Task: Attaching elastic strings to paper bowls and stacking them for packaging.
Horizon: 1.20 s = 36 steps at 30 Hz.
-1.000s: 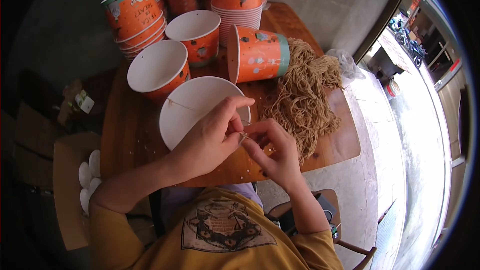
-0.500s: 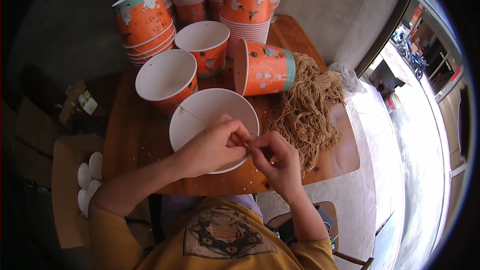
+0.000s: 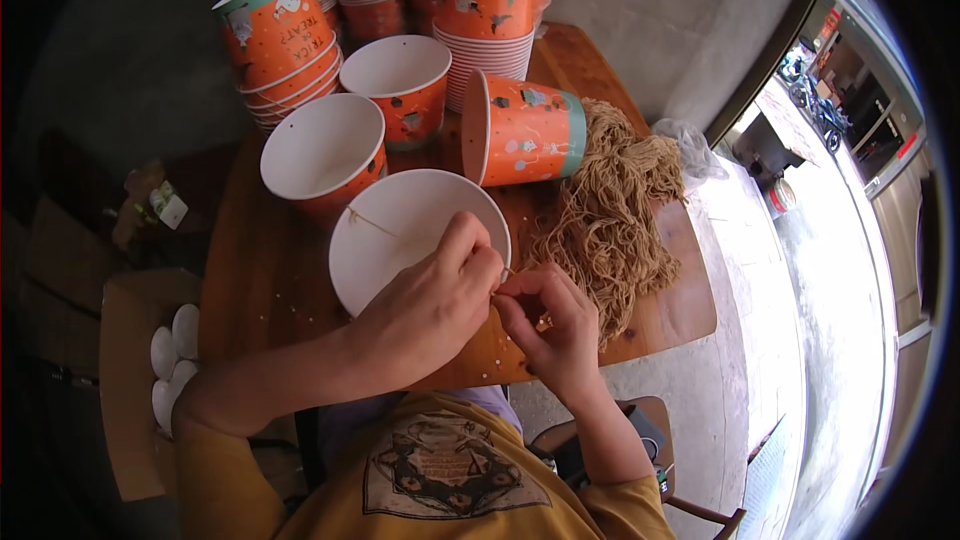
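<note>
A white-lined paper bucket (image 3: pixel 372 265) faces up at the table's near edge. From its left rim a thin tan cord (image 3: pixel 375 224) runs down inside and disappears behind my left hand (image 3: pixel 425 315). That hand is closed at the bucket's right rim, knuckles up, its fingertips mostly hidden. Against it, my right hand (image 3: pixel 553 315) pinches with thumb and forefinger; a short bit of cord shows between the two hands. Just beyond my right hand lies a loose heap of tan cords (image 3: pixel 620 215).
An orange and green bucket (image 3: pixel 525 132) lies on its side against the cords. Two upright buckets (image 3: pixel 395 70) stand behind, with nested stacks (image 3: pixel 487 0) farther back. A cardboard box (image 3: pixel 130 380) with white round pieces sits low at left. The wooden table (image 3: pixel 680 290) ends at right.
My left hand has rolled over, its knuckles now higher and its fingertips turned down out of sight. My right hand keeps its pinch at the rim. The whole view has shifted slightly.
</note>
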Each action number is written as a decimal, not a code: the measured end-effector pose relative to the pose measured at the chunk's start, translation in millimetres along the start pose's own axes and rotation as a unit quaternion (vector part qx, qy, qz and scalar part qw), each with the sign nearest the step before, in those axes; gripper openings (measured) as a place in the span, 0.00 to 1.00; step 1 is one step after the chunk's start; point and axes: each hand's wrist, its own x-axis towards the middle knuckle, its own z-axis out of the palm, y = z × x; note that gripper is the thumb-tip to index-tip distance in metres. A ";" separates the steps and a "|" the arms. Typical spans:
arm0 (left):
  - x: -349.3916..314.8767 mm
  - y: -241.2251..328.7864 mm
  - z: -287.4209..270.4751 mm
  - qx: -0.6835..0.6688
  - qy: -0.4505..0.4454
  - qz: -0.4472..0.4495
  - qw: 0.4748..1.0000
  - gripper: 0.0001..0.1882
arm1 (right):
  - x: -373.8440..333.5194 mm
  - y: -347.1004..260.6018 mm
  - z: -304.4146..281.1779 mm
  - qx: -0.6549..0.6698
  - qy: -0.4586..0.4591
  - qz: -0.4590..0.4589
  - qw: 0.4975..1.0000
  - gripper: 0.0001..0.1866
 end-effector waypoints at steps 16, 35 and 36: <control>3.3 -18.8 -7.0 -0.177 -0.114 -0.132 0.969 0.07 | -7.4 13.8 8.6 0.102 0.016 0.049 0.993 0.06; -13.5 -2.0 6.4 -0.078 0.024 -0.072 0.994 0.11 | -7.3 6.8 11.9 -0.010 0.037 -0.017 0.999 0.08; -13.1 -3.1 7.0 -0.077 0.022 -0.063 0.995 0.09 | -7.2 6.7 11.9 -0.008 0.036 -0.018 0.999 0.08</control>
